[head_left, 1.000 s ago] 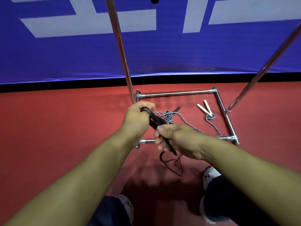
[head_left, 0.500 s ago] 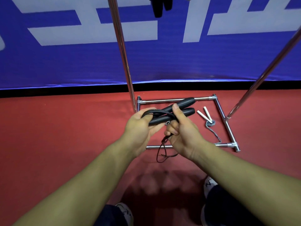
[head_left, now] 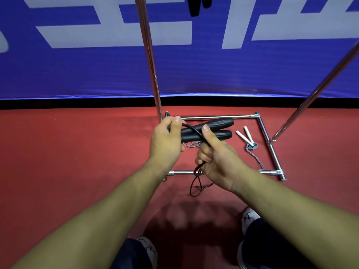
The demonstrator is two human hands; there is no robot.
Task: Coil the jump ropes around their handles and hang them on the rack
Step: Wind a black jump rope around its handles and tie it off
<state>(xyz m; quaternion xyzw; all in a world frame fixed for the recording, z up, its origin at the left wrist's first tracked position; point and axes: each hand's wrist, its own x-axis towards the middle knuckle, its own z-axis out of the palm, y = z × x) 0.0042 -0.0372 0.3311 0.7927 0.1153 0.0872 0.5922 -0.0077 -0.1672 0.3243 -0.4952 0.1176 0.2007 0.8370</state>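
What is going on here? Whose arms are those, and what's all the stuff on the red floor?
The camera sits on a person's head and looks down, so the two arms you see are that person's own, with their shoes at the bottom edge.

The left hand holds two black handles side by side. They belong to a jump rope. The right hand holds the black rope, which loops over the handles and hangs down to the red floor.

The shiny metal bars are a rack: a frame lying on the floor with poles going up. Inside the frame lies another jump rope, grey with white handles. Behind is a blue wall banner with big white shapes.

The person is winding the rope around its handles.
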